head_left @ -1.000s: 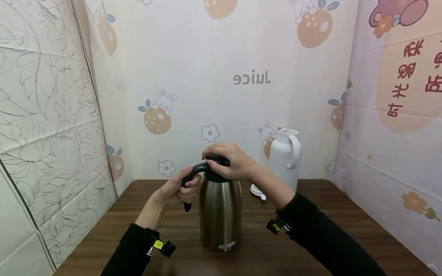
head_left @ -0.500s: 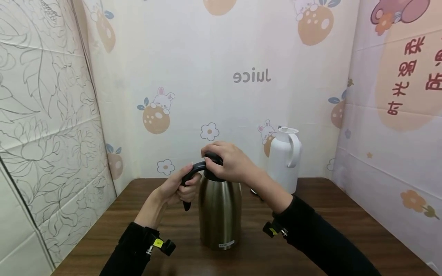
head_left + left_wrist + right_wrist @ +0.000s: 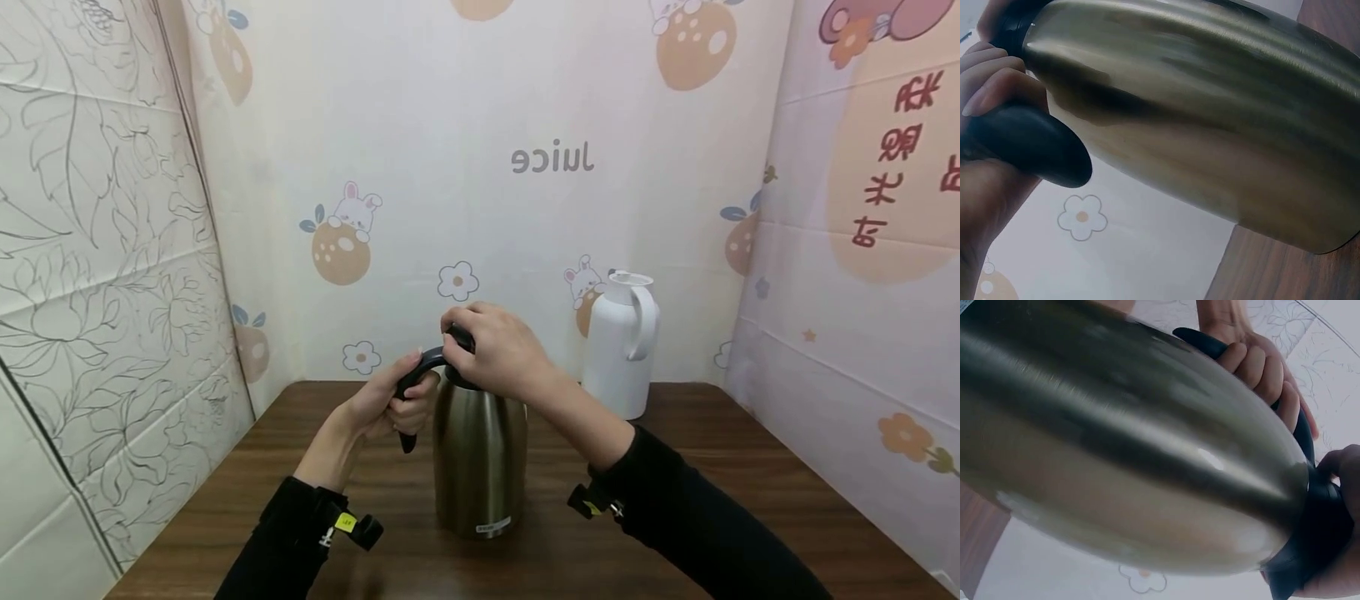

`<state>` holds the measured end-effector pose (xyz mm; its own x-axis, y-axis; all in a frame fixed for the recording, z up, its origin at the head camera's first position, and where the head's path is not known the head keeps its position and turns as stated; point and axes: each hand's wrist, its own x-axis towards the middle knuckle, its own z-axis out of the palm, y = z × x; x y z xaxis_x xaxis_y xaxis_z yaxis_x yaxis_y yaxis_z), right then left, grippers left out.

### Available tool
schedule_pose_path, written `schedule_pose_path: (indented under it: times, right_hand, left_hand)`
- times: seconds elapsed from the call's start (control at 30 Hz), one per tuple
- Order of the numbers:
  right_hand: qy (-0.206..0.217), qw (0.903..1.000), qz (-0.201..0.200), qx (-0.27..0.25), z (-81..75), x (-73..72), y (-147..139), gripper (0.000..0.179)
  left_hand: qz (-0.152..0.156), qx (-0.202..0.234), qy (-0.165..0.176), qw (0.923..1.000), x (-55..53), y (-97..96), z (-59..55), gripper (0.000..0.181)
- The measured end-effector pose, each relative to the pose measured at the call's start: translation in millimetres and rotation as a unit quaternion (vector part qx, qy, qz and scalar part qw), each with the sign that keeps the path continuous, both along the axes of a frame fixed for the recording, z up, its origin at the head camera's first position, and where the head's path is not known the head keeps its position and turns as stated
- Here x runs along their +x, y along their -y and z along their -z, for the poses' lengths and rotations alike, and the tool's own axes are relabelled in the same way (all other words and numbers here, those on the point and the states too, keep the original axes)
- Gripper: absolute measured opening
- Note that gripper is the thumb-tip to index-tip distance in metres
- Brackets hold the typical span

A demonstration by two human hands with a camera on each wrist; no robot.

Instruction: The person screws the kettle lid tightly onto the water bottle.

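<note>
A tall brushed-metal thermos jug (image 3: 480, 467), dull gold in colour, stands upright on the table with a small white label low on its front. My left hand (image 3: 381, 402) grips its black handle (image 3: 1035, 145), the fingers curled through the loop and the thumb along the top. Over the mouth, my right hand (image 3: 498, 350) holds the black lid (image 3: 462, 337) with thumb and fingers around it. The palm covers much of that lid. In the right wrist view, the black collar (image 3: 1319, 525) meets the metal body right under the right hand.
Behind and to the right stands a white jug (image 3: 618, 350) with a loop handle, its top showing no lid. The brown wooden table (image 3: 300, 442) ends at printed cloth walls (image 3: 405, 167) on the back and sides. My right forearm crosses in front of the white jug's base.
My right hand has turned a little around the lid, hiding more of it. The white lid by the white jug has gone behind my right arm. The left hand keeps its grip.
</note>
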<state>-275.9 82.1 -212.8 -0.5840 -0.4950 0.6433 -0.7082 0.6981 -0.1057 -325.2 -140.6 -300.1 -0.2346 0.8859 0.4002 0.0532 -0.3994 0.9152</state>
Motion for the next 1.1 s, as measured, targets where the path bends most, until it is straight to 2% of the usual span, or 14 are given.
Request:
schedule_pose_path:
  times: [0.13, 0.37, 0.6, 0.7, 0.83, 1.1]
  right_hand:
    - [0.031, 0.9993, -0.019, 0.005, -2.3, -2.7, -7, 0.025]
    - [0.064, 0.9916, -0.105, 0.039, -5.0, -9.4, -23, 0.041]
    - [0.108, 0.9798, -0.167, 0.016, -9.6, -22.7, -35, 0.043]
    - [0.099, 0.9782, -0.181, 0.020, -10.2, -28.2, -35, 0.040]
    - [0.062, 0.9781, -0.197, 0.026, -9.0, -34.4, -31, 0.038]
    - [-0.003, 0.9841, -0.176, 0.026, -3.1, -39.2, -24, 0.054]
  left_hand:
    - [0.017, 0.006, 0.009, 0.9998, -3.2, -0.7, 0.6, 0.050]
    - [0.017, 0.008, 0.001, 0.9998, -5.7, -1.5, 5.4, 0.050]
    - [0.022, 0.009, -0.002, 0.9997, -6.5, -2.5, 6.6, 0.049]
    - [0.027, 0.010, -0.004, 0.9996, -6.8, -2.6, 6.7, 0.049]
    - [0.035, 0.016, -0.004, 0.9992, -6.7, -2.7, 6.5, 0.049]
    - [0.019, 0.013, 0.003, 0.9997, -5.2, -1.1, 4.3, 0.049]
